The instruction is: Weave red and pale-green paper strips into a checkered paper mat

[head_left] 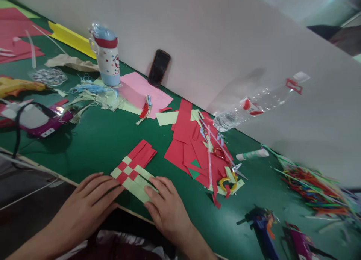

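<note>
Two hands [94,198] [169,205], one paper weave [128,170], one phone [159,67], one flask [108,62], one clear bottle [234,117], two purple devices [47,125] [301,242]

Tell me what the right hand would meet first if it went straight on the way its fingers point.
The right hand would first meet the pale green paper strips, apparently already beneath it; beyond them lies the red-and-green woven checkerboard. Exact contact is unclear.
</note>
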A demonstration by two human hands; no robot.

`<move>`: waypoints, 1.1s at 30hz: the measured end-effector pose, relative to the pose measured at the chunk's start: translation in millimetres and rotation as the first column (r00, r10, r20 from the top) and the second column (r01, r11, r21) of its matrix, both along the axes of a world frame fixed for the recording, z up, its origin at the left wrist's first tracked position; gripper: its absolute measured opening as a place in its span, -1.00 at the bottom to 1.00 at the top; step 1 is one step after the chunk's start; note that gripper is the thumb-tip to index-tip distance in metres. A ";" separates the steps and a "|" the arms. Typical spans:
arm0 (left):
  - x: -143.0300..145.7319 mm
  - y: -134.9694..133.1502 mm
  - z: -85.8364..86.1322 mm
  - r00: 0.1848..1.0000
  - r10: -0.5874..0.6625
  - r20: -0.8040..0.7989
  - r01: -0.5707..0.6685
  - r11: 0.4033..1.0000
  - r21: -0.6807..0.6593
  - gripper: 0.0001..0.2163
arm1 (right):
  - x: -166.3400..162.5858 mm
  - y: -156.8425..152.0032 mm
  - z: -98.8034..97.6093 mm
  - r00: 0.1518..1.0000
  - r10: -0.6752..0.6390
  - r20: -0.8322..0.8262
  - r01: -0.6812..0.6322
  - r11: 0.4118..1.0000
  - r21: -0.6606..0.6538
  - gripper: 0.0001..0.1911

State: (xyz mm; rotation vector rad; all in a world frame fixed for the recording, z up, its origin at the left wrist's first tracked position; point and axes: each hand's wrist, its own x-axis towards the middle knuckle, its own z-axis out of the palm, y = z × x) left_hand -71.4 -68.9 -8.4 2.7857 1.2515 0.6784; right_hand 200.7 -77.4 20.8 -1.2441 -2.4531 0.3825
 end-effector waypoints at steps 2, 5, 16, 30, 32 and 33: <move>-0.4 -9.0 -3.1 1.000 -0.024 -0.009 0.024 1.000 0.014 -0.67 | -5.6 -8.6 1.0 1.000 -0.026 -0.006 0.026 1.000 -0.005 -0.72; -0.1 -12.6 -3.2 0.999 0.030 0.016 -0.030 0.999 0.021 -0.69 | -13.6 -20.4 3.3 0.999 0.010 -0.046 -0.010 1.000 0.000 -0.71; 52.4 -22.5 -13.6 0.986 -0.166 -0.030 0.166 0.986 -0.005 -0.39 | -23.7 76.4 6.0 0.961 0.130 0.245 -0.168 0.976 0.140 -0.60; 62.6 -22.6 -26.4 0.986 -0.161 -0.038 0.154 0.979 -0.132 -0.34 | -34.0 114.1 -17.3 0.884 0.237 0.403 -0.250 0.968 -0.023 -0.48; 64.3 -23.8 -26.4 0.987 -0.155 -0.037 0.148 0.979 -0.140 -0.32 | -34.5 115.1 -15.8 0.887 0.239 0.394 -0.248 0.968 -0.029 -0.48; 64.6 -23.9 -25.0 0.988 -0.152 -0.037 0.146 0.980 -0.136 -0.32 | -34.1 115.9 -14.0 0.886 0.250 0.389 -0.256 0.966 -0.037 -0.47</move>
